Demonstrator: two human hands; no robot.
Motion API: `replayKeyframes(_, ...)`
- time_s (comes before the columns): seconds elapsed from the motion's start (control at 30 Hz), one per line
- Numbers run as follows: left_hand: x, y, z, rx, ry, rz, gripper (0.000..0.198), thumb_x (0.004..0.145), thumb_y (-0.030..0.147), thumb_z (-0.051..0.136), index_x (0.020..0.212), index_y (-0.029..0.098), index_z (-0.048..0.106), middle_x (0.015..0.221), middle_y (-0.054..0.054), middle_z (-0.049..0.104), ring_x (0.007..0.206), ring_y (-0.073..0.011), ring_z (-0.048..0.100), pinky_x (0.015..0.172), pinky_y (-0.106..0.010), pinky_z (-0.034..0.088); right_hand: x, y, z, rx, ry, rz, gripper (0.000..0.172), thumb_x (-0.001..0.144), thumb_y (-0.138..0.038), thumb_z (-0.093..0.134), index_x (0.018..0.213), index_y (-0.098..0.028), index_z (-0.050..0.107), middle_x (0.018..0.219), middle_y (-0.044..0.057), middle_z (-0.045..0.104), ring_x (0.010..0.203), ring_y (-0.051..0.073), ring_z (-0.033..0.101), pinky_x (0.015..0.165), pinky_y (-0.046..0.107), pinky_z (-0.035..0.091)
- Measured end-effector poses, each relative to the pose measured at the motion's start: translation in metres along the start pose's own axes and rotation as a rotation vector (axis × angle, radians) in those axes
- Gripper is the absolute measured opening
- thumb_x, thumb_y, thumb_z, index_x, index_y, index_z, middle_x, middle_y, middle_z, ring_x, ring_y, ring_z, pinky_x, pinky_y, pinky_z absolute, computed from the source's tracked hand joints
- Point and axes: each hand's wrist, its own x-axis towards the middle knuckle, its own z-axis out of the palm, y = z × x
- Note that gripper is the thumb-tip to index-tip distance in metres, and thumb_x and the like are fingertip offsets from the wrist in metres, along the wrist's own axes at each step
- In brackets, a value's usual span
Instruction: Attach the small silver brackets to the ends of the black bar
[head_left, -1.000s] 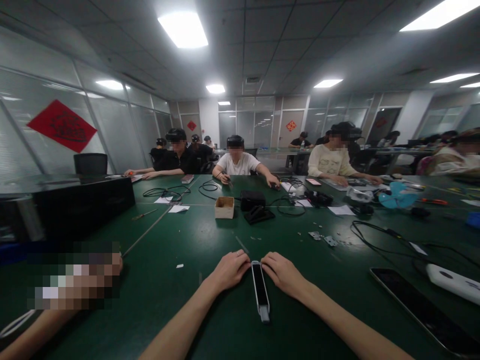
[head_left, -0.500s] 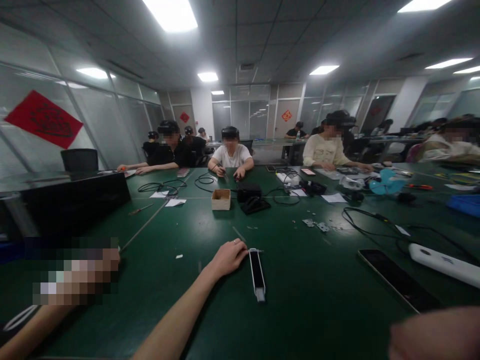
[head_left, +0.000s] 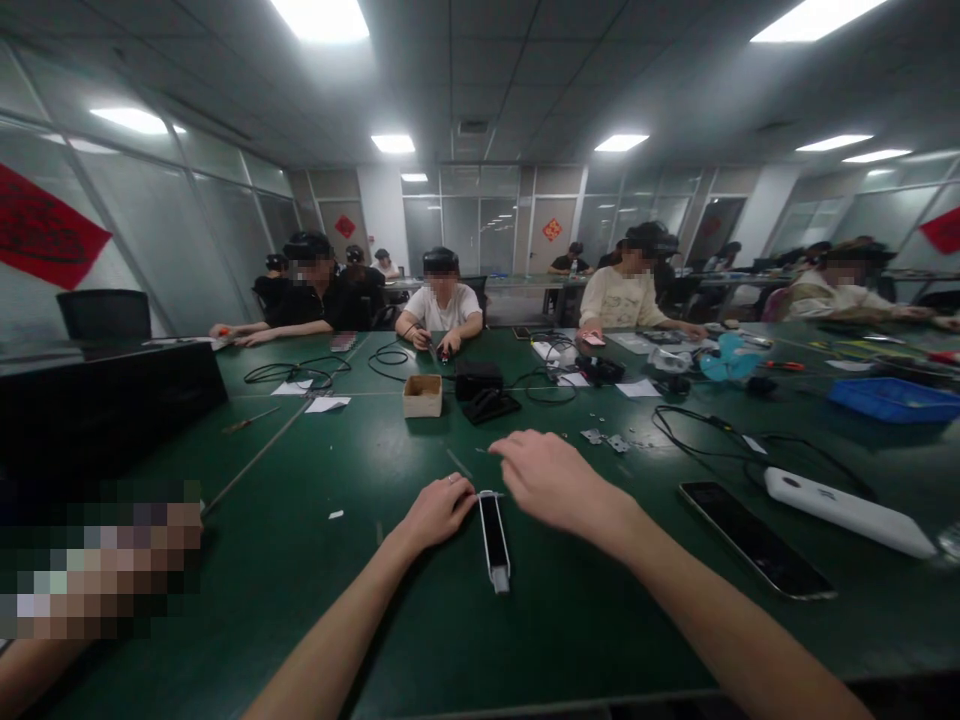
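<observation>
A narrow black device with a white rim [head_left: 493,538] lies lengthwise on the green table [head_left: 315,560] in front of me. My left hand [head_left: 439,511] rests on the table against its far left end, fingers curled and touching it. My right hand [head_left: 553,481] hovers above the table just right of the device's far end. Its fingers are pinched together at the tip [head_left: 501,449]; whatever is in the pinch is too small to make out.
A black phone [head_left: 754,539] and a white power strip [head_left: 844,510] lie at the right. Small metal parts [head_left: 606,439], a cardboard box [head_left: 422,395], black cables [head_left: 739,433] and a blue tray [head_left: 892,398] sit further out. Several people work along the far edge. A blurred arm lies at the left.
My right hand left the device, dropped out of view at the lower right, and has come back raised over the table beyond the device. My left hand has stayed at the device's end.
</observation>
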Motion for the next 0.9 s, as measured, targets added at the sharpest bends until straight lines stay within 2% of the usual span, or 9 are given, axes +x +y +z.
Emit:
replayKeyframes(0.1, -0.001, -0.001, -0.002, 0.002, 0.018, 0.024, 0.021, 0.094, 0.030, 0.040, 0.093, 0.018, 0.057, 0.093, -0.003, 0.058, 0.081, -0.0156, 0.056, 0.074, -0.026, 0.044, 0.009, 0.108, 0.026, -0.172, -0.005, 0.519, 0.060, 0.086, -0.050, 0.041, 0.130, -0.008, 0.044, 0.135, 0.021, 0.044, 0.127, 0.034, 0.036, 0.103, 0.047, 0.028)
replayKeyframes(0.17, -0.002, -0.002, -0.002, 0.005, 0.021, 0.024, 0.019, 0.094, 0.030, 0.042, 0.092, 0.019, 0.057, 0.092, -0.003, 0.058, 0.081, -0.0152, 0.056, 0.072, -0.025, 0.044, 0.000, 0.178, 0.047, -0.236, 0.038, 0.842, 0.077, 0.085, -0.058, 0.035, 0.136, -0.001, 0.033, 0.143, 0.026, 0.030, 0.134, 0.038, 0.021, 0.107, 0.051, 0.018)
replayKeyframes(0.2, -0.002, -0.002, -0.002, 0.005, 0.019, 0.022, 0.018, 0.094, 0.030, 0.042, 0.092, 0.019, 0.057, 0.092, -0.003, 0.058, 0.081, -0.0152, 0.056, 0.072, -0.025, 0.043, -0.005, 0.208, 0.056, -0.232, 0.060, 0.957, 0.083, 0.084, -0.062, 0.031, 0.139, 0.001, 0.027, 0.145, 0.028, 0.024, 0.136, 0.040, 0.015, 0.108, 0.052, 0.013)
replayKeyframes(0.27, -0.002, -0.002, -0.001, 0.008, 0.013, 0.020, 0.018, 0.093, 0.029, 0.043, 0.092, 0.019, 0.057, 0.091, -0.002, 0.058, 0.081, -0.0152, 0.056, 0.072, -0.025, 0.043, -0.015, 0.253, 0.068, -0.203, 0.101, 1.097, 0.090, 0.083, -0.066, 0.023, 0.142, 0.002, 0.019, 0.146, 0.029, 0.018, 0.137, 0.040, 0.011, 0.109, 0.052, 0.009)
replayKeyframes(0.33, -0.002, -0.002, -0.001, 0.007, 0.011, 0.015, 0.017, 0.093, 0.029, 0.044, 0.092, 0.019, 0.057, 0.091, -0.002, 0.058, 0.080, -0.0151, 0.056, 0.071, -0.025, 0.043, -0.019, 0.280, 0.073, -0.181, 0.079, 1.131, 0.093, 0.083, -0.067, 0.020, 0.142, 0.004, 0.015, 0.146, 0.030, 0.017, 0.137, 0.039, 0.011, 0.110, 0.047, 0.011)
replayKeyframes(0.5, -0.001, 0.000, -0.002, 0.006, 0.000, 0.002, 0.016, 0.093, 0.029, 0.044, 0.092, 0.019, 0.057, 0.091, -0.002, 0.058, 0.079, -0.0147, 0.056, 0.070, -0.026, 0.043, 0.006, 0.300, 0.077, -0.191, 0.003, 0.995, 0.092, 0.085, -0.065, 0.020, 0.140, 0.009, 0.018, 0.144, 0.031, 0.024, 0.135, 0.037, 0.020, 0.109, 0.045, 0.017)
replayKeyframes(0.67, 0.000, 0.000, -0.004, 0.011, -0.023, -0.002, 0.019, 0.094, 0.030, 0.042, 0.093, 0.019, 0.057, 0.092, -0.002, 0.058, 0.079, -0.0151, 0.056, 0.071, -0.026, 0.044, 0.036, 0.306, 0.083, -0.147, -0.092, 0.819, 0.083, 0.087, -0.061, 0.025, 0.142, 0.001, 0.024, 0.146, 0.025, 0.025, 0.136, 0.032, 0.022, 0.109, 0.044, 0.017)
replayKeyframes(0.77, 0.000, 0.001, -0.003, 0.023, -0.020, -0.005, 0.020, 0.094, 0.030, 0.042, 0.093, 0.019, 0.057, 0.093, -0.003, 0.059, 0.080, -0.0157, 0.056, 0.073, -0.027, 0.044, 0.039, 0.301, 0.085, -0.121, -0.158, 0.702, 0.074, 0.089, -0.058, 0.027, 0.143, -0.007, 0.028, 0.150, 0.018, 0.021, 0.138, 0.027, 0.018, 0.111, 0.039, 0.014)
replayKeyframes(0.9, -0.001, 0.002, -0.004, 0.027, -0.017, -0.006, 0.019, 0.093, 0.030, 0.042, 0.094, 0.019, 0.058, 0.092, -0.004, 0.060, 0.079, -0.0160, 0.057, 0.073, -0.027, 0.044, 0.031, 0.281, 0.087, -0.102, -0.219, 0.603, 0.069, 0.089, -0.059, 0.030, 0.144, -0.017, 0.029, 0.152, 0.009, 0.017, 0.139, 0.026, 0.017, 0.111, 0.041, 0.016)
